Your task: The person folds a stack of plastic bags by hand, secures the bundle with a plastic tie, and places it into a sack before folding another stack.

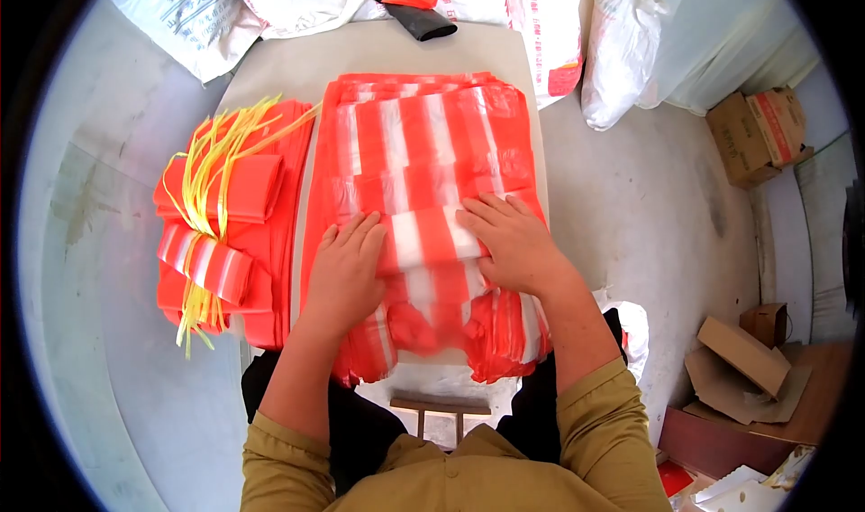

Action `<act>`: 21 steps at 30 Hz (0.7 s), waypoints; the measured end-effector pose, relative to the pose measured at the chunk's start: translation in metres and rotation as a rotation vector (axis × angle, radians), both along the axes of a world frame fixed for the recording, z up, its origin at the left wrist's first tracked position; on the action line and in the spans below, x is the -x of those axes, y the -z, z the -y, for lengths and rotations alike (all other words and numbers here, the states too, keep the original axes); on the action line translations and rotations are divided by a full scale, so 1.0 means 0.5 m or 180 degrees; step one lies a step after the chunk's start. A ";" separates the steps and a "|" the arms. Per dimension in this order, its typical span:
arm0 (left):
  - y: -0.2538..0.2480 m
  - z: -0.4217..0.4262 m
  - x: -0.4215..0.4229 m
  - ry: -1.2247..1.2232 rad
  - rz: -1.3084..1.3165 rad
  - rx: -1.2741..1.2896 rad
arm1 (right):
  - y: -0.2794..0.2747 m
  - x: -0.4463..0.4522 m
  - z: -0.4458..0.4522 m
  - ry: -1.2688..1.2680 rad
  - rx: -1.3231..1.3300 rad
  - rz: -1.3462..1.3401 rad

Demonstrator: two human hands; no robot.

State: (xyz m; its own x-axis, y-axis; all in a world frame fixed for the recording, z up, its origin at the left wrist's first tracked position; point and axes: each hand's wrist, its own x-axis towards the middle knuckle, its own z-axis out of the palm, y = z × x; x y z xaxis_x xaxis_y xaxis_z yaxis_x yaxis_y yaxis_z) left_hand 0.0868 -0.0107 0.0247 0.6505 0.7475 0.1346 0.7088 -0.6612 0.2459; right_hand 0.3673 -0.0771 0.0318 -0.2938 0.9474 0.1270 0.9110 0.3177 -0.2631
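Note:
A thick stack of red-and-white striped plastic bags (419, 138) lies flat on the table in front of me, its handle ends bunched at the near edge. My left hand (350, 264) rests on the left side of the stack, fingers stretched out. Across from it, my right hand (514, 242) lies palm down on the right side, fingers extended. Between the two hands runs a smooth, folded-looking band of the top bag; the red plastic just below it is blurred. The undersides of both hands are hidden.
Left of the stack are folded red bags (261, 183), a striped roll (205, 264) and yellow strips (216, 174). A black-and-red item (419, 12) lies at the table's (288, 61) far edge. White sacks (194, 25) stand behind; cardboard boxes (757, 138) sit at right.

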 end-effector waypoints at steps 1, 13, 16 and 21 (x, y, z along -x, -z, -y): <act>-0.002 -0.001 0.005 -0.0022 0.0000 -0.0024 | -0.002 -0.003 -0.001 0.0026 -0.0006 0.0018; -0.005 -0.015 0.037 0.0049 -0.0062 -0.0033 | 0.000 -0.015 0.006 0.0248 0.0213 0.0151; -0.011 -0.012 0.036 0.0055 -0.0107 -0.0065 | -0.009 -0.015 0.009 0.0242 0.0241 0.0130; -0.019 -0.010 0.035 0.0110 -0.0105 -0.0097 | -0.003 -0.040 0.014 0.0294 0.0043 0.0167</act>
